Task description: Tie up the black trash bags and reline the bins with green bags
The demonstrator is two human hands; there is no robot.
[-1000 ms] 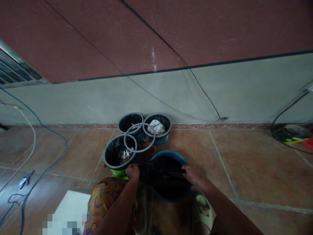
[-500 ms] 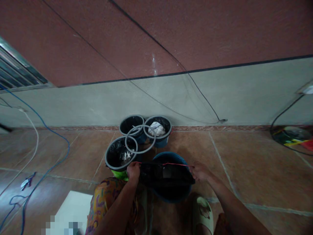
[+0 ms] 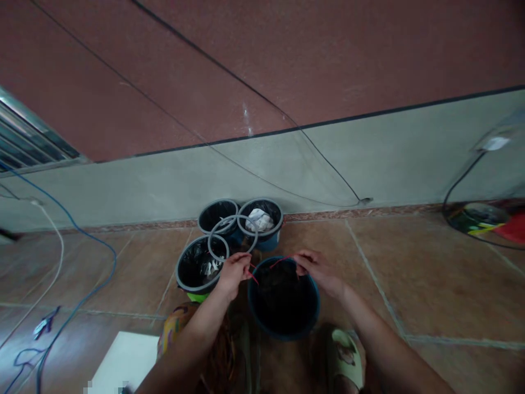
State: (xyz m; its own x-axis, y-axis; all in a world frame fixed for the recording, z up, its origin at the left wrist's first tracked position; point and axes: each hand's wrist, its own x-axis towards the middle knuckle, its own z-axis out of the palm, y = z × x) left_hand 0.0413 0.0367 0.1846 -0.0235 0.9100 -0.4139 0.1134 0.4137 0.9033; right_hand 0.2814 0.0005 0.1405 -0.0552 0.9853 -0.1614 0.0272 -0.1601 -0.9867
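Observation:
A blue bucket (image 3: 311, 314) stands on the tiled floor just in front of me, with a black bag (image 3: 281, 290) hanging inside it. My left hand (image 3: 234, 272) pinches the bag's left edge and its red drawstring (image 3: 253, 275) above the bucket's rim. My right hand (image 3: 312, 267) grips the bag's right edge over the far rim, with a red string end by its fingers. Both hands are over the bucket's far half.
Three bins lined with black bags (image 3: 200, 267) (image 3: 216, 214) (image 3: 262, 219) stand behind the bucket against the wall. A loose grey ring (image 3: 232, 239) rests across their rims. Cables (image 3: 82, 284) trail on the left floor. A white sheet (image 3: 123, 361) lies at bottom left.
The bag was stretched flat and wide between my hands. Both hands have since moved forward and closer together, and the bag now hangs down inside the bucket.

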